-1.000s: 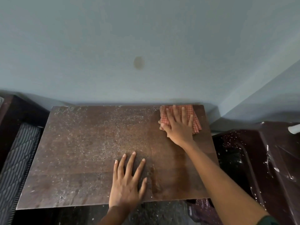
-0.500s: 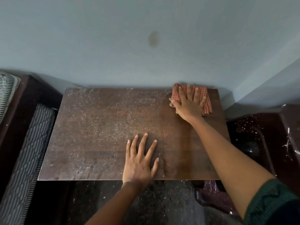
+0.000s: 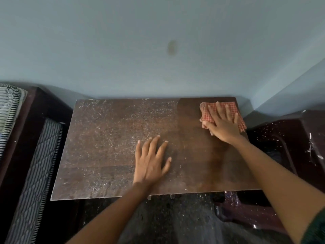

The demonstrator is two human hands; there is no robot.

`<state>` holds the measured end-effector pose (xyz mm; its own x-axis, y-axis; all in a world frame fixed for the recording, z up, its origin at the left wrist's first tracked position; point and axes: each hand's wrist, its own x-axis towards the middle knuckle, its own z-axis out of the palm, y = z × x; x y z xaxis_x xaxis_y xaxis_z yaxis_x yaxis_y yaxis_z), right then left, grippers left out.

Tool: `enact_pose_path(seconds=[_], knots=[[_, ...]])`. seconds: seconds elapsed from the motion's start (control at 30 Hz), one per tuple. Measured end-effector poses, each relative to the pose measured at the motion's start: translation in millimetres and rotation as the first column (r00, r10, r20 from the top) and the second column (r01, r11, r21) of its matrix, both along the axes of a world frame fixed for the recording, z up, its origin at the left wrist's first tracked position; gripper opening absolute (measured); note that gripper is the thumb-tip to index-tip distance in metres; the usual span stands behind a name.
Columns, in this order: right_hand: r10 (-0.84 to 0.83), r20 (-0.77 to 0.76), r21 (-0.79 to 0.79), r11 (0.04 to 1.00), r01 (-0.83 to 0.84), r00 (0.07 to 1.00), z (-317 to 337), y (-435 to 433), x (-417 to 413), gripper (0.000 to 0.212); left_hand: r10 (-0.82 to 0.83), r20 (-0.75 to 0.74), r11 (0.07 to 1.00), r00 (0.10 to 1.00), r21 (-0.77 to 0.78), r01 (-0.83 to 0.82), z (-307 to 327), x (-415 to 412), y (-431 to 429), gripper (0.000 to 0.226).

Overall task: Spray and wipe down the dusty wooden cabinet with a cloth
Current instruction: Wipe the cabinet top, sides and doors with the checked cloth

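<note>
The right hand [image 3: 223, 123] lies flat with fingers spread on the checked cloth [image 3: 207, 112], pressing it against the far right corner of the cabinet top [image 3: 114, 138]; it pins the cloth with the palm and does not clench it. The left hand [image 3: 151, 161] rests open and empty, palm down, near the middle of the top toward the near edge, apparently bracing.

The cloth looks thin, soft and light, bunched in folds at its left edge. It will likely crumple or slide out from under a loose palm, so the best hold is probably what is shown: fingers fanned wide across its middle, pressure downward (a pinch at one corner would only drag it into a rope).

The top is stiff, flat wood. Its right part around the cloth reads darker and clear of specks, while the left and middle carry pale dust. By my judgement most of the wiping is still ahead.

A striped mattress [image 3: 35, 164] lies to the left, a dark speckled piece of furniture [image 3: 299, 138] to the right, and a pale wall [image 3: 158, 50] behind.
</note>
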<state>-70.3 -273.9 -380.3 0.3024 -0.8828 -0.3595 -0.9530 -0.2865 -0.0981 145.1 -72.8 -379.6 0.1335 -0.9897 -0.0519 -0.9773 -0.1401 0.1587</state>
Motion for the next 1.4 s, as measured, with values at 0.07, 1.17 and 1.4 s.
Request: enact_pose_path(seconds=[0.07, 1.17, 1.4], knots=[[-0.142, 0.028, 0.009, 0.990, 0.142, 0.989, 2, -7, 21, 0.066, -0.020, 0.051, 1.000, 0.998, -0.011, 0.021, 1, 26, -16, 0.052], [0.271, 0.040, -0.074, 0.961, -0.267, 0.962, -9, 76, 138, 0.071, 0.168, 0.018, 0.979, 0.986, 0.113, -0.169, 6, 189, -23, 0.062], [0.115, 0.010, -0.068, 0.991, -0.114, 0.993, -6, 70, 114, 0.078, 0.155, 0.004, 0.970, 0.988, 0.190, -0.153, 3, 190, -22, 0.067]])
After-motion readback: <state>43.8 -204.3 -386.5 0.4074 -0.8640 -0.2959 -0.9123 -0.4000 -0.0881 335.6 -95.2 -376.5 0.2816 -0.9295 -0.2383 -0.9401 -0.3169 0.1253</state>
